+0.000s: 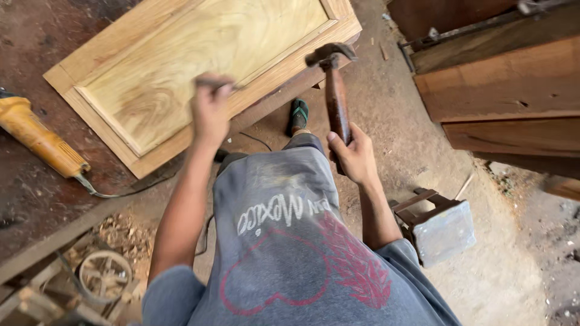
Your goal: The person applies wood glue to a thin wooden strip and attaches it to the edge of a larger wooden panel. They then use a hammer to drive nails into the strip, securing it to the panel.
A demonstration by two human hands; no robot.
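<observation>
— Wood, pale and yellow-grained: a framed door panel (199, 72) lies flat on the dark workbench (24, 181). Taking it as the landmark. Where are the hands?

— Left hand (211, 111) is over the panel's near frame rail, fingers pinched round a small dark object (214, 81); it is blurred, so I cannot tell what it is. Right hand (356, 158) is off the panel's near right corner, clenched round the reddish wooden handle of a hammer (335, 90).

— Hammer's position?

— Handle upright, metal head at the top, just beside the panel's right corner and close to its edge. I cannot tell whether it touches.

— Anything else about the panel?

— Yellow power tool (39, 140) to its left on the bench, cord trailing toward the bench edge. Below the panel's near corner, a foot in a green sandal (297, 115) on the dirt floor. Well to the right, stacked brown boards (501, 90); nearer the person, a small wooden stool (438, 226). Wood shavings (124, 232) under the bench.
</observation>
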